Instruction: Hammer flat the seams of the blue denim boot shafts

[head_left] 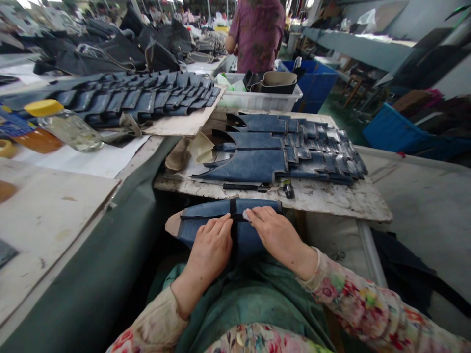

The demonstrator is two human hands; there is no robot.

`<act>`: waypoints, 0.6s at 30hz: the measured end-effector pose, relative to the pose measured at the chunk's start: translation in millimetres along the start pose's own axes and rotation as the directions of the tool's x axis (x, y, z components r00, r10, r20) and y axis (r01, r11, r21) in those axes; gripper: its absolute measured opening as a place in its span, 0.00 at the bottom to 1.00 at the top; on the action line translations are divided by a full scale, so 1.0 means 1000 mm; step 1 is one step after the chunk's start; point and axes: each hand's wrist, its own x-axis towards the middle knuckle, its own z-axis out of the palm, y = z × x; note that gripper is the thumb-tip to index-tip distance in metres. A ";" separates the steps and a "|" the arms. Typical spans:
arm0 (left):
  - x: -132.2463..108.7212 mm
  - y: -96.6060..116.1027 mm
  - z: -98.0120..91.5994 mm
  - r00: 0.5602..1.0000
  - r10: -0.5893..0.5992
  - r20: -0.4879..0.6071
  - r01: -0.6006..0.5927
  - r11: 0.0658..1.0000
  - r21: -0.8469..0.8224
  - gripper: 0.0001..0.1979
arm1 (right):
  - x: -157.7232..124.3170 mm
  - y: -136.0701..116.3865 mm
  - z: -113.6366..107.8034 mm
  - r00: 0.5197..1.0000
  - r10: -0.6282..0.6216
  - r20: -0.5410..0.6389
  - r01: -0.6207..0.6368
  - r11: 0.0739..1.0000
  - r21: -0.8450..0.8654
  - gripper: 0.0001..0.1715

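Observation:
A dark blue leather-like piece [206, 212] with crossing black strips lies over my lap, with a tan pointed end [173, 223] at its left. My left hand [214, 240] is closed on its near side, fingers bent and close together, fingertips at the place where the black strips [233, 208] cross. In my right hand [274, 233] the fingers are pinched around a small white wad [246, 214], which touches the seam just right of the crossing. What the wad is made of I cannot make out. The undersides of both hands are hidden.
On the worn board [331, 198] ahead lie overlapping rows of blue pieces [253, 164], a black-handled tool [243, 187] and a small dark bottle [288, 189]. A yellow-capped jar [69, 127] stands left. Beyond are a white crate [239, 100], blue bins [397, 130] and a person [259, 37].

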 end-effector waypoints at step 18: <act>-0.016 -0.016 -0.002 0.998 -0.054 -0.014 0.055 0.994 0.094 0.18 | 0.005 -0.003 -0.019 0.978 -0.125 -0.169 0.164 0.956 0.243 0.15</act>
